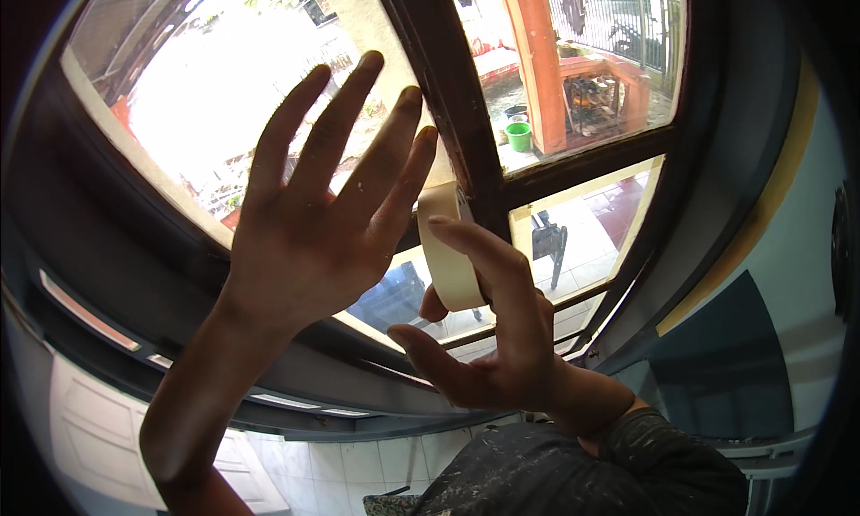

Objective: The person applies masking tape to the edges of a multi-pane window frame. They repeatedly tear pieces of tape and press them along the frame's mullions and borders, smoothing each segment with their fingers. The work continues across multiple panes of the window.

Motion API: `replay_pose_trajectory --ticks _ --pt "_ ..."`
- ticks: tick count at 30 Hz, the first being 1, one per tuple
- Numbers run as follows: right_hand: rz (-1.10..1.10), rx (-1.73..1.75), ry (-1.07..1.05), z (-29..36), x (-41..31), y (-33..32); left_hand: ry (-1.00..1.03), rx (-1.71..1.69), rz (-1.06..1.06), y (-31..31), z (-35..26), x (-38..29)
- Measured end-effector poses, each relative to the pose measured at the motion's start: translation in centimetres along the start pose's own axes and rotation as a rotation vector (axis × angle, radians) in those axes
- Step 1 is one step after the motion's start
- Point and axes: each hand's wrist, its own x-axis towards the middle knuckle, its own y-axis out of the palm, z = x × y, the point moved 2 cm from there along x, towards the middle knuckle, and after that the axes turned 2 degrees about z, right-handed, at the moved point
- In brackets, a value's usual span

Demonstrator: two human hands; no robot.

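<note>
A roll of cream masking tape is in my right hand, gripped by the fingers while the thumb stands apart to the left. The roll is on edge, close to the dark wooden window mullion. My left hand is raised in front of the large left window pane, back towards me and fingers spread. It holds nothing. Whether its fingertips touch the glass I cannot tell. A pale strip runs beside the mullion just above the roll; its tie to the roll is unclear.
A dark crossbar divides the right-hand panes. Outdoors are an orange post, a green bucket and a dark chair. White panelled doors and a tiled floor show below.
</note>
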Motion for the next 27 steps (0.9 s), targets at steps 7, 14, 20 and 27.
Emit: replay_pose_trajectory --ticks 7,14,20,27 --pt "-0.141 -0.023 0.033 -0.7 -0.9 0.0 -0.022 -0.003 0.133 0.4 -0.1 -0.7" --pt "-0.093 -0.11 -0.063 -2.2 -0.6 -0.2 -0.059 0.049 0.209 0.8 -0.8 -1.4" --pt "0.009 -0.312 0.114 0.7 0.0 -0.9 -0.06 0.079 0.231 1.2 -0.9 -1.5" --pt "0.14 -0.393 0.317 0.7 -1.3 -1.1 -0.057 0.047 0.277 1.1 -1.5 -1.3"
